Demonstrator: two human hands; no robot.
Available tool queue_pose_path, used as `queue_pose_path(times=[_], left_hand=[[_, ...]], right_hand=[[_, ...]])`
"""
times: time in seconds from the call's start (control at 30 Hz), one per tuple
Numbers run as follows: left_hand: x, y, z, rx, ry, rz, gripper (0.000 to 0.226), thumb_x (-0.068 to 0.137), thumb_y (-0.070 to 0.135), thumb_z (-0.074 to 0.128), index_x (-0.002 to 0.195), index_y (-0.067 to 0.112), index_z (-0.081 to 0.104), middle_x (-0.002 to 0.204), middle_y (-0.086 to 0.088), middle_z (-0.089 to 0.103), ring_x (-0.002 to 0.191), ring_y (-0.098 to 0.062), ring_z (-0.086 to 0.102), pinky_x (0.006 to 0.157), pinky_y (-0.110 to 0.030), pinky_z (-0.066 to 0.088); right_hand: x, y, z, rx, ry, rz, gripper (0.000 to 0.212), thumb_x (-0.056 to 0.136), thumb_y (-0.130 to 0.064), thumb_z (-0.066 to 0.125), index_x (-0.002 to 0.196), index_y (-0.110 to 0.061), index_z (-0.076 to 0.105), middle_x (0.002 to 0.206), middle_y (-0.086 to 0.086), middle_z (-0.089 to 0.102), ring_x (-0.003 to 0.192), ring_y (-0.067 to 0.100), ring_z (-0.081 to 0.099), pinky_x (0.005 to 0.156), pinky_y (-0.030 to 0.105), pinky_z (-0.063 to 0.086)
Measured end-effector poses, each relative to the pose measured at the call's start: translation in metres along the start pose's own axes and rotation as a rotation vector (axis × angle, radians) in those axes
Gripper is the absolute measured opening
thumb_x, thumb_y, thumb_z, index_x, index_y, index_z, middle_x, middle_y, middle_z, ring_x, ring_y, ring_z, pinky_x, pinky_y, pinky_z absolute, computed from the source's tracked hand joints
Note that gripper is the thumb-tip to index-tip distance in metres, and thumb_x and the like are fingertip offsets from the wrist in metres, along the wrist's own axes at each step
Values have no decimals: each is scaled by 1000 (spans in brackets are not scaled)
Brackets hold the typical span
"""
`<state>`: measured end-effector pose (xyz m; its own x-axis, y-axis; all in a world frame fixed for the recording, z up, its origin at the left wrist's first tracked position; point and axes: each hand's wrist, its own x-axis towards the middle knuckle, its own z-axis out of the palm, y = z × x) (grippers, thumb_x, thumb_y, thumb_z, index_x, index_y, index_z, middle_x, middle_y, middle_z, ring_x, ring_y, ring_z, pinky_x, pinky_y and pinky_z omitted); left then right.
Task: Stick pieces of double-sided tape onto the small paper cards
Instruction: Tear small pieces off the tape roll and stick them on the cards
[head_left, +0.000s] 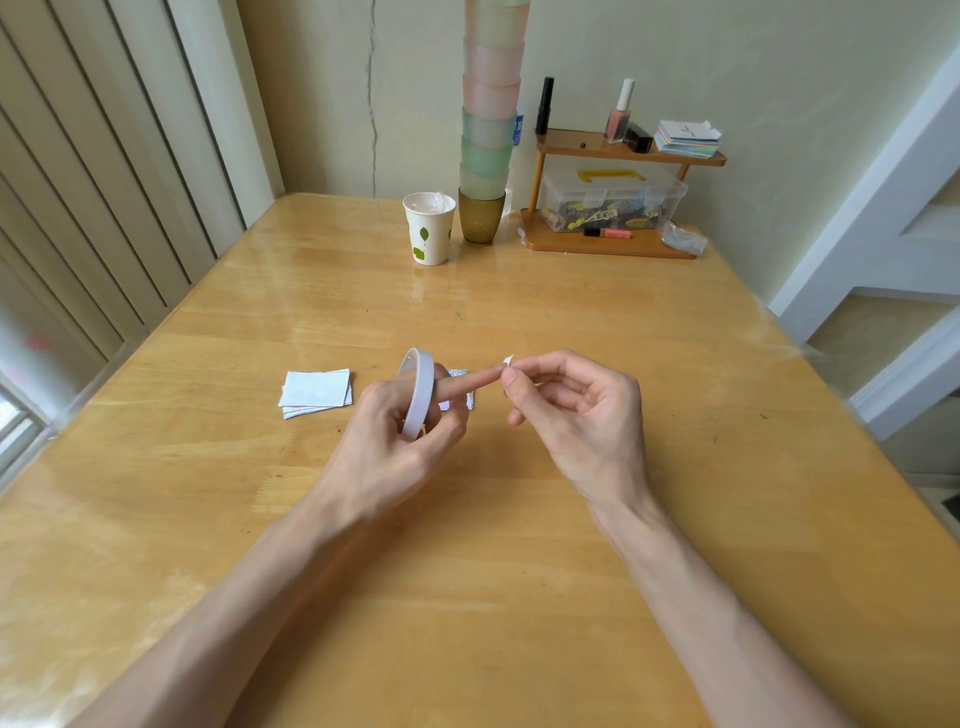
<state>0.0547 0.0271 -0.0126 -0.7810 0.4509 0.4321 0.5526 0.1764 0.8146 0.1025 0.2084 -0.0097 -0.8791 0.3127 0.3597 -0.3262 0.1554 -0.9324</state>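
Note:
A white roll of double-sided tape (418, 394) hangs around the fingers of my left hand (400, 441), whose index finger points right through the ring. My right hand (571, 410) pinches a small white piece of tape (508, 360) at that fingertip, above the wooden table (519, 545). A small stack of white paper cards (316, 392) lies to the left of my hands. One patterned card (464, 387) lies on the table behind my left hand, mostly hidden by it.
At the back stand a paper cup with leaf prints (429, 228), a tall stack of coloured cups (488, 135) and a wooden shelf (618, 192) holding a clear plastic box, bottles and a paper pad. A wall lies behind, a window at left.

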Motion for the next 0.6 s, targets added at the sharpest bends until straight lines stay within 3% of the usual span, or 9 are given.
queue_pose_path(times=[0.5,0.6], left_hand=[[0,-1,0,-38,-7,-20,42,94,11,56,125,31,75,63,12,45,60,-7,43,62,-15,34],[0,-1,0,-52,-15,-29,43,95,14,55,126,36,74,62,-10,42,59,-12,36,61,-20,33]], right_hand=[[-1,-1,-1,-2,-15,-1,3,92,-2,76,91,-5,76,80,-2,76,59,18,68,64,26,56],[-1,-1,-1,1,-15,-1,1,93,-3,76,92,-3,76,78,-2,76,59,18,68,65,26,56]])
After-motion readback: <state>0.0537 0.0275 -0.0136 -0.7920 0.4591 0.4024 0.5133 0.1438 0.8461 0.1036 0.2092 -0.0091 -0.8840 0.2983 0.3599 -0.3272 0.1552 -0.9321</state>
